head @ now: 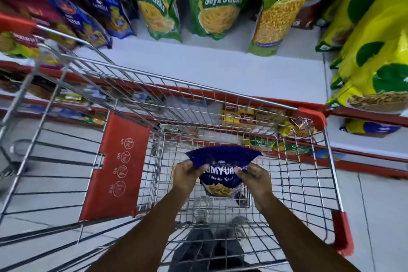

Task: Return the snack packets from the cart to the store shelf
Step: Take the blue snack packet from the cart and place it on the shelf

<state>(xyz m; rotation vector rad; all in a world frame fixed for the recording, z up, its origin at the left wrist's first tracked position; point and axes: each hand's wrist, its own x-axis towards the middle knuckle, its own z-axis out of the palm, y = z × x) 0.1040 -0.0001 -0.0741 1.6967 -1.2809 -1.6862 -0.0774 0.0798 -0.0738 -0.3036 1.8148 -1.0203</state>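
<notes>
Both forearms reach in from the bottom of the frame; the left hand (185,176) and right hand (255,180) pinch the sides of a glossy, crinkled purple snack packet (221,170) at lower centre, inside the wire cart (220,104). Around it the chrome mesh basket lies bare. Beyond the cart's red-cornered rim, the white shelf (198,66) has open room before the upright green Soya Sticks bags (215,0).

Single head view, steeply downward, close above cart (220,95), facing shelf (220,66).
</notes>
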